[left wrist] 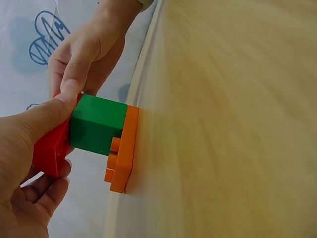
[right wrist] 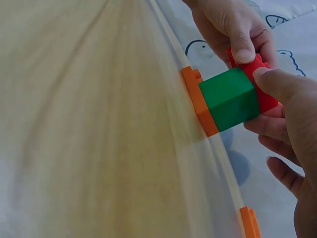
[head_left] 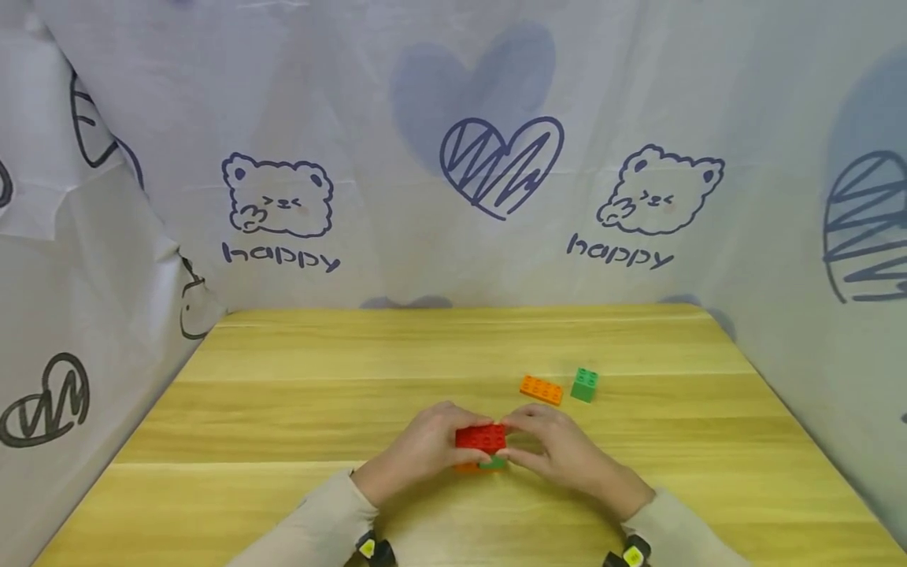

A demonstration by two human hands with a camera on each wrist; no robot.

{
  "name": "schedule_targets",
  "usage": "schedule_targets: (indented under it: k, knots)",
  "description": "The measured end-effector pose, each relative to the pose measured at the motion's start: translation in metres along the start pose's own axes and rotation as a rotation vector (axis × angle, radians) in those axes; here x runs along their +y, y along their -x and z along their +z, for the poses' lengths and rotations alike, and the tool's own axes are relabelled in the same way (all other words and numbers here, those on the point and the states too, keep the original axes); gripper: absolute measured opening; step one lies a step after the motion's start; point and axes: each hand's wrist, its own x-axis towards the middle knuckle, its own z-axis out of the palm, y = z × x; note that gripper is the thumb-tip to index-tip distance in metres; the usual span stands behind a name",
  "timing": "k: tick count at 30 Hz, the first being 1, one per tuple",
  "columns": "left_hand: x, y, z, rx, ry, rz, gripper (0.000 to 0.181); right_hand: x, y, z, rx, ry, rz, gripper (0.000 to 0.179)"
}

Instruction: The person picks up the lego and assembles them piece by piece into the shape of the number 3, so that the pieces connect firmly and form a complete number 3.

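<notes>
Both hands pinch a red brick (head_left: pixel 480 438) near the table's front, the left hand (head_left: pixel 423 447) at its left part and the right hand (head_left: pixel 570 453) at its right end. Below the red brick is a green block (left wrist: pixel 98 124), which stands on the right end of a flat orange brick (left wrist: pixel 130 153). Bare orange studs show beside the green block in the left wrist view. The orange brick rests on the table. In the right wrist view, the red brick (right wrist: pixel 265 94) lies against the green block's top; whether it is fully seated, I cannot tell.
Farther back and to the right, another flat orange brick (head_left: pixel 542 390) and a small green block (head_left: pixel 584 385) lie apart on the wooden table (head_left: pixel 319 378). Printed cloth (head_left: pixel 397 260) hangs behind and along both sides.
</notes>
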Motion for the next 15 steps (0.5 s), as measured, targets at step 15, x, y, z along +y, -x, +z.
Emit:
schedule_targets:
  k: [15]
  knots:
    - [-0.006,0.013,-0.004,0.073,-0.007,0.047,0.049,0.0,-0.001,-0.004,-0.025,0.02,-0.014,0.037]
